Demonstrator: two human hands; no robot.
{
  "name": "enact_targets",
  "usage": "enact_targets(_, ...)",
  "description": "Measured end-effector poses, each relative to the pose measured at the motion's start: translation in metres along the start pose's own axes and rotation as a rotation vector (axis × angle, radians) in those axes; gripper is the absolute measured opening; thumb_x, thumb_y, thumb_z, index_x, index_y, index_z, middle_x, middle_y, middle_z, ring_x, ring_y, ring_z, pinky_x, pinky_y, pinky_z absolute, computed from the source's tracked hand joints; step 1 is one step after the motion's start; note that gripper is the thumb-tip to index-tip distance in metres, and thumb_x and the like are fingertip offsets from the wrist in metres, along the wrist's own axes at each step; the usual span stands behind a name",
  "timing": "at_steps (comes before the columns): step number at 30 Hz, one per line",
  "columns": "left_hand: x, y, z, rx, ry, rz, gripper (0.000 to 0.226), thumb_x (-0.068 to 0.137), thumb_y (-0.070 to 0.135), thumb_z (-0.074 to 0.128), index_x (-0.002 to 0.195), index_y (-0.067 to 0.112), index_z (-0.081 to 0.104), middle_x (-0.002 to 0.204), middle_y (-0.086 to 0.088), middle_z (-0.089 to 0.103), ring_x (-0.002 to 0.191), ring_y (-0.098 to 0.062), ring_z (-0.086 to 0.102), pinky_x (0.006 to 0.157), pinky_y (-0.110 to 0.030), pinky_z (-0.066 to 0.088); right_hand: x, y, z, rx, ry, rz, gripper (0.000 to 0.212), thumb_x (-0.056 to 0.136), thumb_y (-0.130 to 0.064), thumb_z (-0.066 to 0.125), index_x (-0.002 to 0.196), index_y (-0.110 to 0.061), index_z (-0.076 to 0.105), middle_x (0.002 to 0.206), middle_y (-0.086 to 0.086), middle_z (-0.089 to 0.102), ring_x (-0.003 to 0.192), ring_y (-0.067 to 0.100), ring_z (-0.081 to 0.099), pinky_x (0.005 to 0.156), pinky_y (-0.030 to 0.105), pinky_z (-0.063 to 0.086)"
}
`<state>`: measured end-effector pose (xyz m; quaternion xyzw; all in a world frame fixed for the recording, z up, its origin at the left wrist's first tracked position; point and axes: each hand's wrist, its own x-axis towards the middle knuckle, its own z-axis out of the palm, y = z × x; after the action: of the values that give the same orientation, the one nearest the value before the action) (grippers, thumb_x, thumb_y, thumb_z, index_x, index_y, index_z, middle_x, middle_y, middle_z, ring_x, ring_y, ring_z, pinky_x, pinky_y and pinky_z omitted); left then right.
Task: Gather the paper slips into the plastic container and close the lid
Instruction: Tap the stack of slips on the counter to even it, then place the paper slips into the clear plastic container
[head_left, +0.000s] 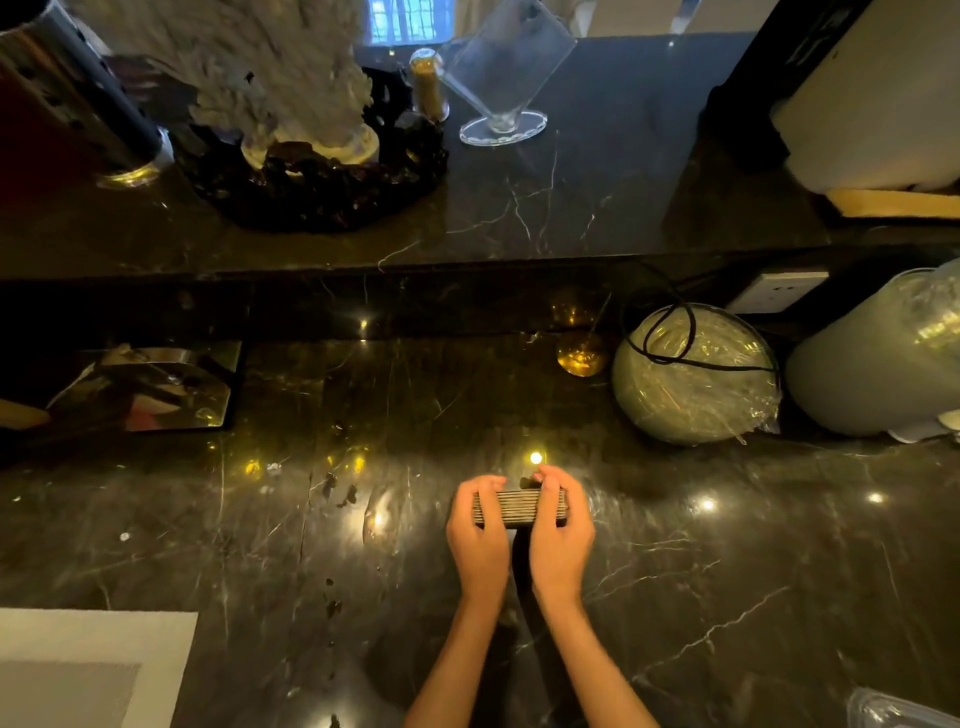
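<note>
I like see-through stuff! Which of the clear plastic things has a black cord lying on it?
The round plastic-wrapped bundle on the lower counter, right of centre. A black cord loops across its top; the clear stand on the upper ledge has none.

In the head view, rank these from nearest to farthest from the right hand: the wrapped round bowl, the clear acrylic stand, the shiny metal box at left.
From the right hand:
1. Wrapped round bowl, just beyond and to the right, on the lower counter.
2. Shiny metal box, far left on the same counter.
3. Clear acrylic stand, up on the raised ledge at the back.
</note>
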<state>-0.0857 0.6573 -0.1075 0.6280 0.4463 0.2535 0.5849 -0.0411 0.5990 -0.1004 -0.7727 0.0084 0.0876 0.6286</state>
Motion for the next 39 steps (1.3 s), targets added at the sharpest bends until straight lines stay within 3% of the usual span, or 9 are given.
enact_targets(6,0.023,0.005,0.01,0.096,-0.022,0.105,0.024,0.096,0.012,0.048,0.101,0.024,0.069,0.1,0.006,0.069,0.096,-0.007,0.066,0.08,-0.018,0.053,0.017,0.004,0.003,-0.002,0.012,0.053,0.028,0.099,-0.011,0.046,0.093,-0.03,0.067,0.092,-0.016,0.07,0.086,0.0,0.066,0.073,0.016,0.051)
enact_targets(10,0.029,0.004,0.019,0.101,0.004,0.193,0.021,0.093,0.021,0.045,0.082,0.028,0.061,0.079,0.007,0.064,0.078,-0.012,0.065,0.065,-0.028,0.053,0.022,0.007,0.001,0.024,0.046,-0.051,0.019,0.094,-0.016,0.046,0.09,-0.027,0.062,0.087,-0.021,0.066,0.082,-0.003,0.062,0.071,0.006,0.046)
enact_targets(13,0.024,-0.001,0.02,0.078,-0.011,0.127,0.022,0.096,0.01,0.046,0.081,0.016,0.061,0.076,-0.002,0.064,0.073,-0.021,0.066,0.063,-0.041,0.054,0.025,0.008,0.0,-0.028,0.038,-0.037,0.019,0.094,-0.009,0.048,0.089,-0.02,0.063,0.083,-0.015,0.065,0.081,-0.001,0.061,0.074,0.016,0.047)
enact_targets(18,0.031,0.008,0.021,0.008,-0.004,0.26,0.023,0.098,0.02,0.044,0.084,0.031,0.059,0.077,0.014,0.063,0.073,-0.008,0.065,0.06,-0.022,0.052,0.034,-0.003,0.002,-0.041,0.078,-0.137,0.021,0.093,-0.019,0.047,0.087,-0.034,0.06,0.085,-0.018,0.064,0.082,0.004,0.063,0.071,0.013,0.048)
enact_targets(22,0.026,0.0,0.021,0.057,-0.041,0.139,0.023,0.097,0.015,0.042,0.083,0.021,0.06,0.077,0.006,0.062,0.074,-0.013,0.064,0.063,-0.029,0.051,0.033,0.004,0.002,-0.078,0.029,-0.04,0.024,0.093,-0.004,0.048,0.086,-0.023,0.06,0.081,-0.011,0.062,0.078,0.004,0.059,0.073,0.027,0.048)
enact_targets(26,0.029,-0.006,0.018,0.041,-0.039,0.273,0.023,0.101,0.03,0.041,0.088,0.038,0.058,0.082,0.008,0.063,0.078,-0.016,0.066,0.064,-0.028,0.055,0.034,0.006,0.0,-0.057,0.031,-0.122,0.019,0.093,-0.02,0.044,0.085,-0.028,0.06,0.084,-0.014,0.063,0.079,0.003,0.061,0.07,0.013,0.047)
enact_targets(29,0.024,-0.014,0.015,0.103,-0.068,0.19,0.024,0.099,0.034,0.037,0.086,0.036,0.057,0.084,0.001,0.063,0.079,-0.019,0.064,0.067,-0.031,0.054,0.029,0.012,-0.001,-0.094,-0.007,-0.072,0.019,0.091,-0.017,0.041,0.082,-0.023,0.058,0.077,-0.011,0.061,0.075,0.002,0.059,0.067,0.019,0.047)
enact_targets(35,0.024,0.001,0.012,0.221,-0.084,0.063,0.029,0.1,0.022,0.04,0.078,0.035,0.054,0.081,-0.001,0.062,0.076,-0.015,0.062,0.063,-0.015,0.045,0.031,-0.002,-0.001,-0.125,-0.045,0.031,0.022,0.097,-0.006,0.042,0.081,-0.014,0.054,0.074,-0.003,0.055,0.069,0.016,0.052,0.068,0.034,0.045)
enact_targets(39,0.013,0.043,-0.002,0.533,-0.075,0.279,0.028,0.097,0.027,0.039,0.073,0.025,0.054,0.068,-0.003,0.063,0.066,-0.024,0.059,0.061,-0.027,0.033,0.004,-0.032,-0.018,-0.123,0.005,0.224,0.02,0.099,-0.009,0.04,0.088,-0.008,0.057,0.079,0.0,0.057,0.071,0.016,0.054,0.06,0.016,0.042)
